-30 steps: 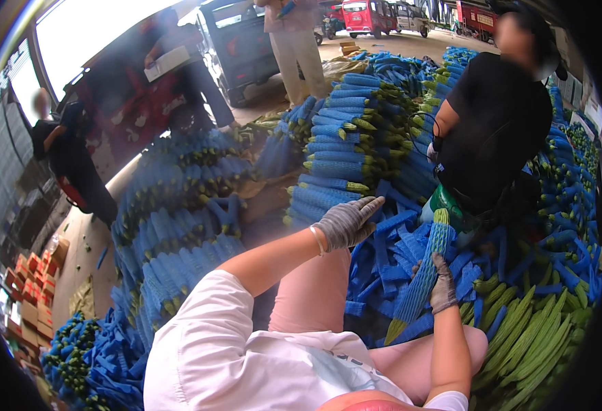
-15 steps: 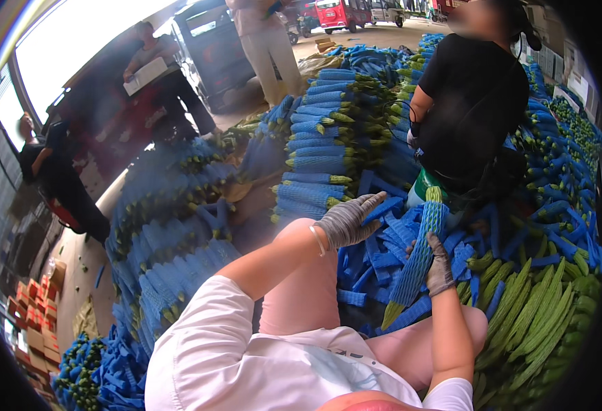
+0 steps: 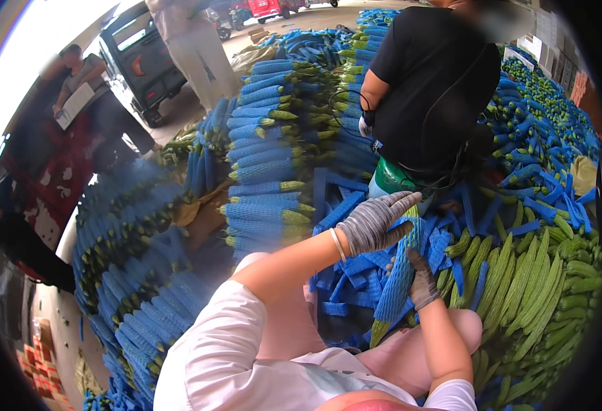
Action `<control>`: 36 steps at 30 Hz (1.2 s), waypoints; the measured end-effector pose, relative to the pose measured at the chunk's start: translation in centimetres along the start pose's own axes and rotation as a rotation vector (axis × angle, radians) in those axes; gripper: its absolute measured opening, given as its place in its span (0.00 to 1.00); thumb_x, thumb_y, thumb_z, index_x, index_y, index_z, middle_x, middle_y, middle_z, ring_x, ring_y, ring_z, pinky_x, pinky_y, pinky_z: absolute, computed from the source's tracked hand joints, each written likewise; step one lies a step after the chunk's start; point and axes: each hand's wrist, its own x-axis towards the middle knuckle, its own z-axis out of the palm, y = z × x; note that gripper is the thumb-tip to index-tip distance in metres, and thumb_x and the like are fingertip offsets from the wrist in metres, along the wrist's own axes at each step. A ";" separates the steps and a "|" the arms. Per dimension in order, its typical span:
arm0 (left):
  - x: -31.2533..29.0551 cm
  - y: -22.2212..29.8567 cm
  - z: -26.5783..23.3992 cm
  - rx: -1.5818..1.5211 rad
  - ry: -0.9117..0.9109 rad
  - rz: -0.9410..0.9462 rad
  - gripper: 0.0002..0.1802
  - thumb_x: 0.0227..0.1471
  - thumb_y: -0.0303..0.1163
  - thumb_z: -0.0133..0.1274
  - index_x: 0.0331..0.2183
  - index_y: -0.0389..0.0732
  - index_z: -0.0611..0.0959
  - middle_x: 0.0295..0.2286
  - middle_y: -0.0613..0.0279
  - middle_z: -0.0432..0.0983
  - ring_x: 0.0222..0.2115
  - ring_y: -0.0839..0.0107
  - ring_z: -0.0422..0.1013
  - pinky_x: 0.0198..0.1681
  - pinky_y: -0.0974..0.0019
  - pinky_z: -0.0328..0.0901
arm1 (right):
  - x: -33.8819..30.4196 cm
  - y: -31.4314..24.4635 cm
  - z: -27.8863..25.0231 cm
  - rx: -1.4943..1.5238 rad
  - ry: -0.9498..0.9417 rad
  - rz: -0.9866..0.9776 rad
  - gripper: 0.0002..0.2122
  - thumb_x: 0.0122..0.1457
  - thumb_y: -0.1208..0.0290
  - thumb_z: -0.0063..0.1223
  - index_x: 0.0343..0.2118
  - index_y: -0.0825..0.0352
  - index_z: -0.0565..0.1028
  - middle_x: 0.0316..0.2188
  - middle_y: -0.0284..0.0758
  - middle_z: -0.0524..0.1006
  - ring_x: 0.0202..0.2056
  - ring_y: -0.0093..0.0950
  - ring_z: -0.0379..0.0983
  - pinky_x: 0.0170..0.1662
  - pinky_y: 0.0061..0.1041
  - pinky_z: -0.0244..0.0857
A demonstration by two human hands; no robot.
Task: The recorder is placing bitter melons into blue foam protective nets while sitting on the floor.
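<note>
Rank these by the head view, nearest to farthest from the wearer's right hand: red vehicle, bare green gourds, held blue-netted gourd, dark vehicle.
From the right hand:
1. Blue-netted gourd: in its grasp.
2. Bare green gourds: piled just to its right.
3. Dark vehicle: beyond the stacks, upper left.
4. Red vehicle: farther back, at the top edge.

A green gourd (image 3: 378, 332) slants in blue netting (image 3: 396, 286), lower tip bare.

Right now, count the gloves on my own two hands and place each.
2: one on the left hand, by the far end of the blue-netted vegetable; one on the right hand, holding that vegetable.
</note>
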 end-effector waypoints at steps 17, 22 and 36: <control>8.1 -3.7 3.3 -0.136 0.097 0.323 0.31 0.47 0.32 0.53 0.53 0.36 0.65 0.46 0.42 0.66 0.41 0.47 0.68 0.43 0.55 0.66 | 2.8 1.2 -0.9 0.010 0.075 0.191 0.24 0.47 0.56 0.63 0.42 0.67 0.69 0.29 0.36 0.74 0.30 0.29 0.75 0.35 0.29 0.71; 10.5 -5.1 1.5 -0.175 0.284 0.350 0.30 0.45 0.30 0.56 0.50 0.33 0.68 0.44 0.41 0.67 0.41 0.47 0.69 0.43 0.56 0.66 | 3.2 1.0 -2.6 -0.027 0.132 0.225 0.25 0.46 0.56 0.63 0.41 0.69 0.68 0.29 0.38 0.75 0.29 0.30 0.75 0.35 0.30 0.71; 6.5 -0.6 4.5 -0.267 0.147 0.229 0.30 0.48 0.31 0.52 0.53 0.34 0.65 0.49 0.41 0.64 0.47 0.46 0.65 0.48 0.55 0.62 | 4.6 0.4 -3.3 -0.116 -0.046 0.154 0.24 0.45 0.56 0.64 0.40 0.67 0.71 0.30 0.36 0.76 0.32 0.32 0.75 0.36 0.30 0.72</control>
